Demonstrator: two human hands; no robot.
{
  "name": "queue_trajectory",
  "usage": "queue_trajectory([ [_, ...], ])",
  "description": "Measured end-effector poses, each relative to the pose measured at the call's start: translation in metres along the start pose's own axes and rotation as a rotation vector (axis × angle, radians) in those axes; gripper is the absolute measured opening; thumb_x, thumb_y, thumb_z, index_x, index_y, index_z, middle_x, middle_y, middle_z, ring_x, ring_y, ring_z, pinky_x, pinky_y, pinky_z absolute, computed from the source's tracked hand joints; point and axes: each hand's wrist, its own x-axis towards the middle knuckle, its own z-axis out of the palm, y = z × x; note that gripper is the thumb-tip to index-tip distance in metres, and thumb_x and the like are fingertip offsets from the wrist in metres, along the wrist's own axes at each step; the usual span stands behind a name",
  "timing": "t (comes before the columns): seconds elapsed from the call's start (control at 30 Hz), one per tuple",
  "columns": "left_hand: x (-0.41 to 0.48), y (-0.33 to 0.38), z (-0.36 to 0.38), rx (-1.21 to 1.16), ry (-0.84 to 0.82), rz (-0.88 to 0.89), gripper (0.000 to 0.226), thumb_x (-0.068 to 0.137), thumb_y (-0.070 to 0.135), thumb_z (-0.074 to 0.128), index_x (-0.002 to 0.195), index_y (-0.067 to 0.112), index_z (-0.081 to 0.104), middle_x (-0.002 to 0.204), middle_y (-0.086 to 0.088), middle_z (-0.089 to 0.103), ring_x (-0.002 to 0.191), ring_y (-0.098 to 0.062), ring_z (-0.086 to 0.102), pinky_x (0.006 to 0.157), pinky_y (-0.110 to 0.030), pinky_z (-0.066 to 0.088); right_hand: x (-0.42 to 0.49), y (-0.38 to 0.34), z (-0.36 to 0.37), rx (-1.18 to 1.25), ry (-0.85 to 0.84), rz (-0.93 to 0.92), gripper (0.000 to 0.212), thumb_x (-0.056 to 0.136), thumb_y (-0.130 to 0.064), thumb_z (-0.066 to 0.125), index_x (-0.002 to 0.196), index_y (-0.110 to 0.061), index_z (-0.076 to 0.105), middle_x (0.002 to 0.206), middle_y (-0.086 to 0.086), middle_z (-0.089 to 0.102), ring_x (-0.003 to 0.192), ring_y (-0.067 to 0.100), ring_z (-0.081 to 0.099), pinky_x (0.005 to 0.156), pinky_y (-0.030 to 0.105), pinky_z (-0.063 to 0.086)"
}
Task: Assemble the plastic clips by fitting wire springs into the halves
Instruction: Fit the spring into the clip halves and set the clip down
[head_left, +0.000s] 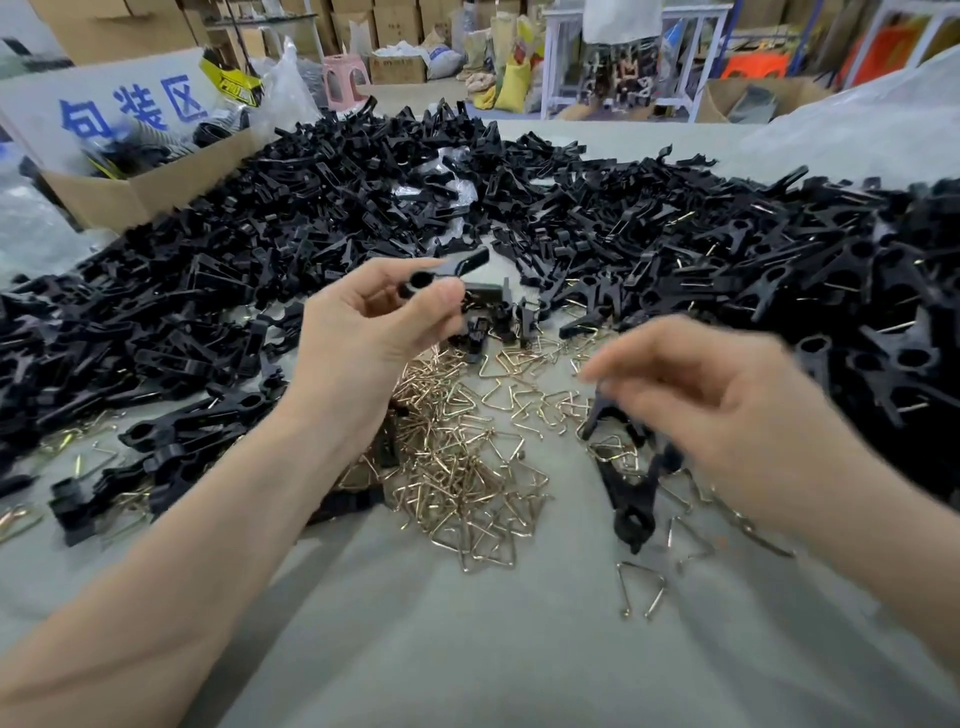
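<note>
Black plastic clip half pinched in my left fingertips and thumb; left hand raised, forearm entering from lower left. My right hand, blurred, hovers with fingers loosely curled over wire springs on the grey table; whether it grips anything, I cannot tell.

soft, even indoor light falls from above, leaving only a faint shadow beside the left forearm on the grey table. the right hand is smeared by motion blur; the left hand is sharper. the wide lens bends the edges, the far boxes look soft, and small glints show on the wire springs.
</note>
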Motion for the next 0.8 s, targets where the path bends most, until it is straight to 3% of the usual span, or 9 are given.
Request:
queue_trajectory([
  [0.07, -0.001, -0.002, 0.003, -0.032, 0.010, 0.009, 0.017, 0.058, 0.016, 0.077, 0.075, 0.017, 0.075, 0.071, 0.003, 0.072, 0.069, -0.011, 0.069, 0.070, -0.018, 0.055, -0.010, 0.002, 0.021, -0.180, -0.178, -0.149, 0.031, 0.090, -0.008, 0.059, 0.109, -0.032, 0.068, 0.110, -0.014, 0.061, 0.094, 0.001, 0.058, 0.089, 0.014, 0.043],
  [0.13, -0.002, -0.003, 0.006, -0.058, 0.005, 0.019, 0.018, 0.057, 0.014, 0.077, 0.074, 0.018, 0.077, 0.074, 0.000, 0.073, 0.071, -0.012, 0.070, 0.071, -0.018, 0.055, -0.017, 0.006, 0.039, -0.373, -0.324, -0.271, 0.034, 0.093, -0.009, 0.055, 0.122, -0.024, 0.063, 0.126, -0.007, 0.055, 0.111, 0.007, 0.051, 0.100, 0.026, 0.041],
  [0.2, -0.002, -0.004, 0.007, -0.070, -0.011, 0.024, 0.022, 0.057, 0.012, 0.077, 0.079, 0.016, 0.077, 0.079, -0.004, 0.073, 0.074, -0.014, 0.070, 0.072, -0.019, 0.055, -0.020, 0.008, 0.044, -0.488, -0.349, -0.334, 0.033, 0.086, -0.006, 0.062, 0.117, -0.014, 0.067, 0.116, 0.002, 0.063, 0.104, 0.024, 0.057, 0.090, 0.042, 0.050],
  [0.3, -0.001, -0.008, 0.007, -0.048, -0.037, 0.025, 0.023, 0.060, 0.011, 0.076, 0.082, 0.016, 0.077, 0.083, -0.006, 0.074, 0.077, -0.015, 0.070, 0.073, -0.020, 0.055, -0.016, 0.003, 0.040, -0.495, -0.304, -0.332, 0.011, 0.083, -0.012, 0.068, 0.094, -0.014, 0.068, 0.091, -0.003, 0.064, 0.084, 0.018, 0.058, 0.078, 0.031, 0.051],
  [0.4, -0.004, -0.012, 0.007, 0.013, -0.077, 0.035, 0.022, 0.061, 0.017, 0.078, 0.083, 0.020, 0.078, 0.085, -0.005, 0.074, 0.077, -0.015, 0.070, 0.073, -0.021, 0.056, -0.016, 0.005, 0.037, -0.362, -0.252, -0.257, 0.009, 0.084, -0.014, 0.067, 0.081, -0.016, 0.059, 0.087, -0.007, 0.058, 0.082, 0.011, 0.053, 0.076, 0.024, 0.041],
  [0.5, -0.006, -0.016, 0.009, 0.145, -0.122, 0.060, 0.023, 0.064, 0.020, 0.078, 0.087, 0.025, 0.077, 0.087, -0.005, 0.074, 0.076, -0.016, 0.071, 0.074, -0.023, 0.056, -0.013, 0.007, 0.031, -0.087, -0.109, -0.070, 0.011, 0.082, -0.016, 0.073, 0.077, -0.021, 0.064, 0.081, -0.009, 0.067, 0.077, 0.004, 0.060, 0.074, 0.017, 0.047],
  [0.57, -0.009, -0.017, 0.011, 0.275, -0.164, 0.130, 0.026, 0.066, 0.023, 0.077, 0.092, 0.028, 0.076, 0.088, -0.004, 0.074, 0.074, -0.016, 0.070, 0.074, -0.026, 0.058, -0.006, 0.005, 0.023, 0.187, -0.039, 0.109, 0.009, 0.081, -0.013, 0.071, 0.078, -0.021, 0.069, 0.072, -0.001, 0.070, 0.059, 0.006, 0.063, 0.062, 0.020, 0.052],
  [0.67, -0.015, -0.015, 0.015, 0.391, -0.250, 0.187, 0.029, 0.067, 0.028, 0.077, 0.095, 0.032, 0.073, 0.088, 0.000, 0.074, 0.074, -0.015, 0.070, 0.076, -0.027, 0.058, 0.003, 0.005, 0.009, 0.464, 0.096, 0.262, 0.008, 0.075, -0.012, 0.070, 0.079, -0.017, 0.075, 0.062, 0.007, 0.069, 0.046, 0.011, 0.058, 0.046, 0.018, 0.048],
  [0.8, -0.021, -0.015, 0.021, 0.397, -0.325, 0.152, 0.028, 0.066, 0.027, 0.077, 0.093, 0.036, 0.073, 0.089, 0.002, 0.074, 0.077, -0.020, 0.069, 0.073, -0.024, 0.057, 0.010, 0.007, -0.007, 0.513, 0.170, 0.297, 0.019, 0.084, -0.008, 0.062, 0.081, -0.019, 0.077, 0.064, 0.004, 0.070, 0.050, 0.007, 0.059, 0.050, 0.014, 0.049],
])
